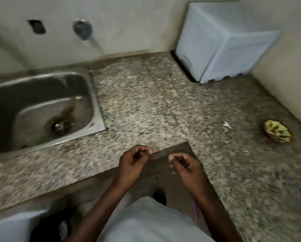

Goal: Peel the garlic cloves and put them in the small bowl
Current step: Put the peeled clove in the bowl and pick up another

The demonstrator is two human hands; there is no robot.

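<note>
Both hands hover at the near inner corner of the counter, well apart from each other. Left hand and right hand have fingers curled toward the thumbs; blur hides whether either grip pinches a clove or skin — cannot tell. Small bowl sits far right on the counter, holding pale greenish pieces. A white scrap lies left of it. Judgement: work the skin loose with the thumbnail, then carry the clove right to the bowl.

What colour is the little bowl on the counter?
The small bowl looks yellow-green inside with a brownish rim, seen in the head view, though blurred.
</note>
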